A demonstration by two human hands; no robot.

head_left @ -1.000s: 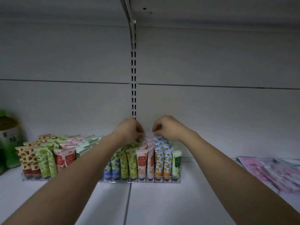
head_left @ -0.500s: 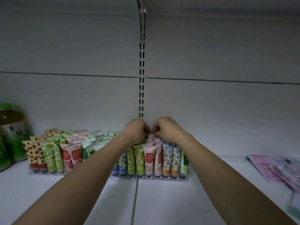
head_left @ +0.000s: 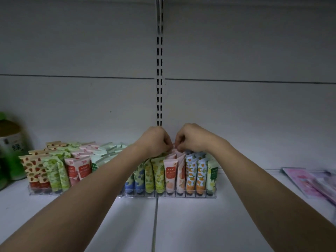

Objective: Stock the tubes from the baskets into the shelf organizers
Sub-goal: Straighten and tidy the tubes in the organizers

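Both hands (head_left: 172, 140) pinching pink tube (head_left: 175, 154)

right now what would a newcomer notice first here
Two bare arms reach in, the left hand and right hand meeting at the back of the pink tubes, fingers curled on their tops. Below them, rows of bright tubes stand in clear organizers on the white shelf.

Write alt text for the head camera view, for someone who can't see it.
Both hands, left hand and right hand, pinch a pink tube at the back of a clear shelf organizer packed with colourful tubes. A green-capped bottle stands far left.
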